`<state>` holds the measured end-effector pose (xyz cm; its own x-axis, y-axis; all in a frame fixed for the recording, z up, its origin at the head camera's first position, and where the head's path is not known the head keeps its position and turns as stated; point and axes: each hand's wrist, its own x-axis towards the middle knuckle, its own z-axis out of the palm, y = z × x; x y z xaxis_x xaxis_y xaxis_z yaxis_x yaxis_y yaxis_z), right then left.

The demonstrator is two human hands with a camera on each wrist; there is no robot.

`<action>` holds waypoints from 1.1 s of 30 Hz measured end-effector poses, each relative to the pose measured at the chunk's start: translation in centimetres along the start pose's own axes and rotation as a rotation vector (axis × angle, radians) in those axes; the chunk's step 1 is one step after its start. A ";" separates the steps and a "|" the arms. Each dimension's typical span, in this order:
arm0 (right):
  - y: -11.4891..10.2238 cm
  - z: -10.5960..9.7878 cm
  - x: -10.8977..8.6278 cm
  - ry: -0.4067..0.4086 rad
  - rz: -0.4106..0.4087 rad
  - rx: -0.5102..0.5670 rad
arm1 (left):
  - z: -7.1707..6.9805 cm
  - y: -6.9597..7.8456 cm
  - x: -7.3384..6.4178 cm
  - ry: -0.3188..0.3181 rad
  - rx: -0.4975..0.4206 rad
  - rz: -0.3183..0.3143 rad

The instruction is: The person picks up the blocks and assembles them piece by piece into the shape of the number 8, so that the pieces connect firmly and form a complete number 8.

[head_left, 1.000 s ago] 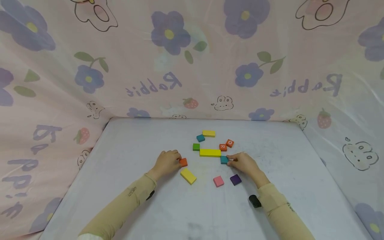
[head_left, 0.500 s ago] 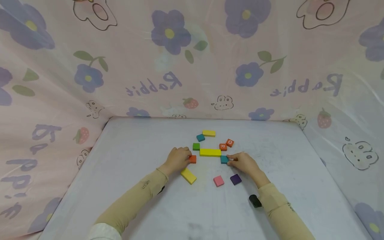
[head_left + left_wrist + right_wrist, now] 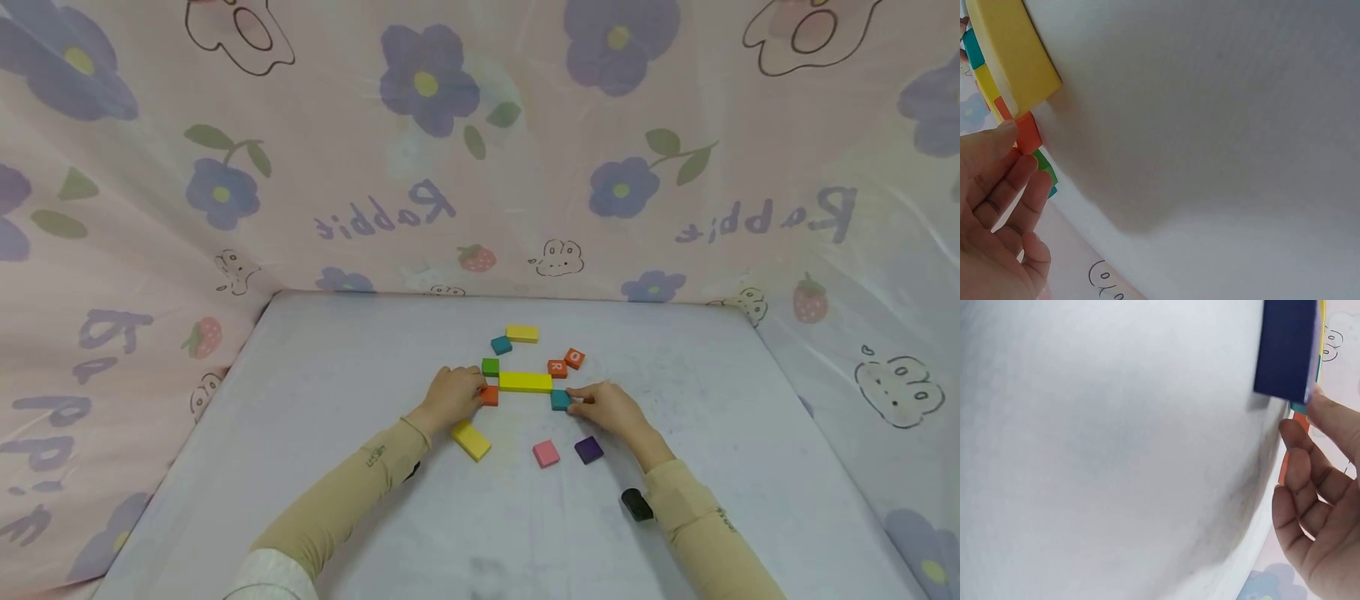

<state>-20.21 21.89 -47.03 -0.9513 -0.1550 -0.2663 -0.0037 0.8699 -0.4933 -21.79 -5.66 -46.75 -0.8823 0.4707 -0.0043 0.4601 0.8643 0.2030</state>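
In the head view my left hand (image 3: pixel 448 396) holds an orange block (image 3: pixel 490 397) between thumb and fingers, at the lower left end of a long yellow block (image 3: pixel 525 382). The left wrist view shows the thumb and fingertips on this orange block (image 3: pixel 1030 134), with a green block (image 3: pixel 1046 170) just beyond. My right hand (image 3: pixel 611 408) pinches a teal block (image 3: pixel 559 400) against the yellow block's lower right end. In the right wrist view a dark purple block (image 3: pixel 1285 350) hides most of that teal block (image 3: pixel 1298 407).
A second teal block (image 3: pixel 501 345) touches a shorter yellow block (image 3: pixel 522 334) at the back. Orange letter blocks R (image 3: pixel 557 368) and O (image 3: pixel 574 358) lie right of these. Nearer are another yellow block (image 3: pixel 471 441), a pink block (image 3: pixel 546 454) and a purple block (image 3: pixel 588 450).
My left hand has slid the orange block to the right and slightly away from me, up to the long yellow block's left end. The right hand has stayed on the teal block.
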 end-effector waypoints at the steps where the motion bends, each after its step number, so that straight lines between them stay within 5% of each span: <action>1: 0.0 0.0 0.0 0.000 -0.001 -0.001 | 0.0 0.0 0.0 0.001 0.000 0.000; 22: -0.3 0.3 -0.1 0.020 0.001 0.024 | -0.1 0.0 0.3 -0.033 0.018 -0.021; 33: -0.5 0.4 -0.4 0.040 -0.047 0.057 | -0.4 -0.3 0.9 -0.044 -0.044 -0.043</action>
<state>-19.76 21.33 -46.97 -0.9621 -0.1750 -0.2091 -0.0320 0.8339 -0.5509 -22.70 -5.55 -46.42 -0.8955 0.4415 -0.0564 0.4163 0.8756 0.2450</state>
